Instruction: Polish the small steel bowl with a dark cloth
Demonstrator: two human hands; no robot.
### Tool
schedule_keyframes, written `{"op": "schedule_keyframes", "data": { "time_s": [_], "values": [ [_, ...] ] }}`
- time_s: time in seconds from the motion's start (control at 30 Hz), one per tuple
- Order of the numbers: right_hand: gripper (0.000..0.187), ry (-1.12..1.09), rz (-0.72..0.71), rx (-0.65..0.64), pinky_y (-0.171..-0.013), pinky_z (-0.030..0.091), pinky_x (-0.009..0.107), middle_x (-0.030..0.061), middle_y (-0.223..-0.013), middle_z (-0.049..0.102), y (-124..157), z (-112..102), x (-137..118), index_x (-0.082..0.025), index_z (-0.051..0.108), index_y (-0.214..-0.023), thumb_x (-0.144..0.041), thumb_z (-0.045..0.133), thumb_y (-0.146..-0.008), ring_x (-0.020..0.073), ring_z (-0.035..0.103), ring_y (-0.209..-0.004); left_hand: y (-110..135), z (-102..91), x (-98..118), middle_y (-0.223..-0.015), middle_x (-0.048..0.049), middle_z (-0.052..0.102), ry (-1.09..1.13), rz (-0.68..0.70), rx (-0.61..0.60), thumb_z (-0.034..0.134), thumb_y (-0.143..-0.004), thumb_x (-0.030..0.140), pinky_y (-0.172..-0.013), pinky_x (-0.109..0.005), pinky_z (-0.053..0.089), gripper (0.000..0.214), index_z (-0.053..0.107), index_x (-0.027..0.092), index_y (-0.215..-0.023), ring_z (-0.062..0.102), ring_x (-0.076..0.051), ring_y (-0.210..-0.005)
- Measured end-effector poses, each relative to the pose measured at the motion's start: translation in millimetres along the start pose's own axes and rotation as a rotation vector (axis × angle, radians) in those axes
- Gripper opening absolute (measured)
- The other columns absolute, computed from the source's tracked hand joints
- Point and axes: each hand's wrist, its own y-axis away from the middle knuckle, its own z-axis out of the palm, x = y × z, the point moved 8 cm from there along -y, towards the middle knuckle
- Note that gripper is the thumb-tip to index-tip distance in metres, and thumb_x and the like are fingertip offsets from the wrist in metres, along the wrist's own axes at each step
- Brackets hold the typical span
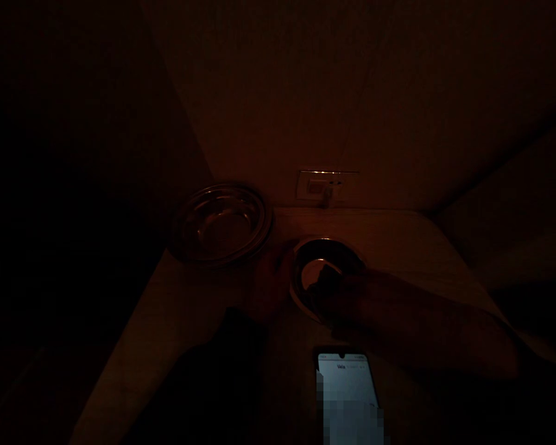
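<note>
The scene is very dark. A small steel bowl (322, 256) stands on a pale table (398, 241). My left hand (269, 284) rests against the bowl's left side, and its fingers are lost in the dark. My right hand (333, 296) reaches in from the right and lies over the bowl's near rim, fingertips inside it. I cannot make out whether it holds anything. A larger steel plate (222, 225) sits on the table to the upper left of the bowl, apart from both hands.
A lit phone (347, 389) lies on the table just below my right forearm. A wall socket (322, 185) with a plug in it sits on the wall behind the bowl. Everything left of the table is in deep shadow.
</note>
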Motion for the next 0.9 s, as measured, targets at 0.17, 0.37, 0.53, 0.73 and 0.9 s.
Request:
{"op": "schedule_keyframes", "data": {
  "time_s": [0.17, 0.37, 0.53, 0.73, 0.9],
  "values": [
    [0.021, 0.058, 0.021, -0.005, -0.080, 0.046, 0.037, 0.0091, -0.100, 0.067, -2, 5, 1, -0.020, 0.062, -0.103, -0.028, 0.055, -0.085, 0.0230, 0.062, -0.089, 0, -1.0, 1, -0.113, -0.0099, 0.066, -0.008, -0.013, 0.013, 0.045, -0.086, 0.029, -0.089, -0.031, 0.047, 0.034, 0.060, 0.011, -0.110, 0.061, -0.020, -0.102],
    [0.025, 0.094, 0.104, 0.035, -0.075, 0.049, 0.039, 0.0091, -0.095, 0.068, -11, 12, 9, -0.020, 0.060, -0.106, -0.034, 0.050, -0.088, 0.0246, 0.064, -0.085, 3, 6.1, 3, -0.113, -0.0082, 0.066, 0.030, 0.037, -0.082, 0.043, -0.087, 0.030, -0.089, -0.031, 0.047, 0.034, 0.059, 0.014, -0.113, 0.061, -0.019, -0.103],
    [0.035, 0.176, 0.107, 0.121, -0.081, 0.048, 0.045, 0.0140, -0.104, 0.065, -22, 12, 11, -0.016, 0.057, -0.114, -0.037, 0.041, -0.092, 0.0286, 0.060, -0.097, 3, 5.4, 2, -0.127, -0.0070, 0.058, 0.010, 0.062, -0.067, 0.044, -0.086, 0.026, -0.101, -0.035, 0.040, 0.039, 0.053, 0.018, -0.124, 0.053, -0.021, -0.117],
    [0.032, 0.088, 0.022, 0.111, -0.086, 0.046, 0.040, 0.0090, -0.103, 0.066, -12, -1, 6, -0.020, 0.060, -0.112, -0.029, 0.036, -0.094, 0.0227, 0.060, -0.097, 3, 0.2, 1, -0.127, -0.0074, 0.058, 0.016, 0.062, 0.003, 0.046, -0.086, 0.026, -0.102, -0.037, 0.039, 0.038, 0.054, 0.017, -0.122, 0.052, -0.022, -0.119],
    [0.025, 0.040, -0.026, 0.101, -0.084, 0.046, 0.035, 0.0070, -0.102, 0.067, -3, -10, 2, -0.020, 0.064, -0.104, -0.023, 0.043, -0.091, 0.0202, 0.061, -0.094, 4, 4.8, 4, -0.125, -0.0085, 0.060, 0.032, 0.063, -0.047, 0.046, -0.086, 0.025, -0.098, -0.036, 0.043, 0.037, 0.056, 0.017, -0.121, 0.056, -0.022, -0.114]
  ]
}}
